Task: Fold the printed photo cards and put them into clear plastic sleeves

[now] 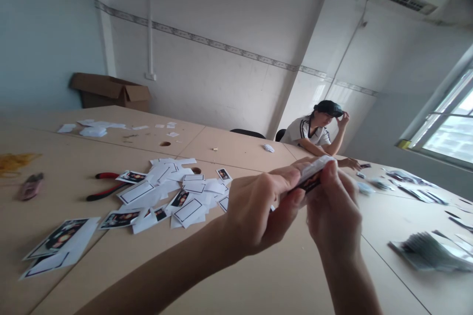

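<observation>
Raised above the table, a small stack of printed cards (311, 183) with white edges and a dark picture is between my two hands. My left hand (254, 206) pinches it from the left with thumb and fingers. On its other side my right hand (334, 197) grips it, thumb on top. My fingers cover much of the stack, so its full size is hidden. Below and left of my hands lies a loose pile of printed and white cards (162, 189). Pliers with red and black handles (107, 194) stick out from under this pile.
More cards (61, 243) lie at the front left, near small pink clippers (32, 186) and yellow rubber bands (15, 162). A stack (430, 251) sits at the right. Across the table (258, 280), a person (310, 130) sits. A cardboard box (111, 91) stands behind.
</observation>
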### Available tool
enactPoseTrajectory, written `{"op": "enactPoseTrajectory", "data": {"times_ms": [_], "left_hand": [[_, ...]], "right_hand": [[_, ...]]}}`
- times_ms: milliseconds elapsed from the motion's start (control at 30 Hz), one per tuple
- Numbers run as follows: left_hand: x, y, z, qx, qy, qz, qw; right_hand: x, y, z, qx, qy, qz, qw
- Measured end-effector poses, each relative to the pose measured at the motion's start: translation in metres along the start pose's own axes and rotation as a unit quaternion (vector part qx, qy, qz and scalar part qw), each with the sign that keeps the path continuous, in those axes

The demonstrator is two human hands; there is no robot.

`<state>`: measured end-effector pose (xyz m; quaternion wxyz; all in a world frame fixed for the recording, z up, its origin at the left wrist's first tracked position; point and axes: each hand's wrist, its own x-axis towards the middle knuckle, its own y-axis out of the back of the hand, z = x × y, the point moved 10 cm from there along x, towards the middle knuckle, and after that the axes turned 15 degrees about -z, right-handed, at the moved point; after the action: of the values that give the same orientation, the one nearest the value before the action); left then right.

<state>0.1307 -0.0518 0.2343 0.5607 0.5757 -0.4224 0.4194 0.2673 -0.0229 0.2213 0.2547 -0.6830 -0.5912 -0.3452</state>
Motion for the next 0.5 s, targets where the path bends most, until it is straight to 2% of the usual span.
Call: {"op": "enactPoseTrajectory", "data": {"times_ms": [267, 333, 500], "left_hand": [[0.001, 0.0, 0.006, 0.013, -0.036, 0.0, 0.999], [0.002, 0.0, 0.009, 0.037, -0.048, -0.011, 0.998], [0.003, 0.008, 0.015, 0.094, -0.078, 0.007, 0.992]], "right_hand": [[-0.002, -0.005, 0.002, 0.047, -0.002, 0.002, 0.999], [-0.003, -0.006, 0.004, 0.048, -0.012, 0.013, 0.999], [-0.002, -0.009, 0.008, 0.048, -0.034, 0.013, 0.998]]}}
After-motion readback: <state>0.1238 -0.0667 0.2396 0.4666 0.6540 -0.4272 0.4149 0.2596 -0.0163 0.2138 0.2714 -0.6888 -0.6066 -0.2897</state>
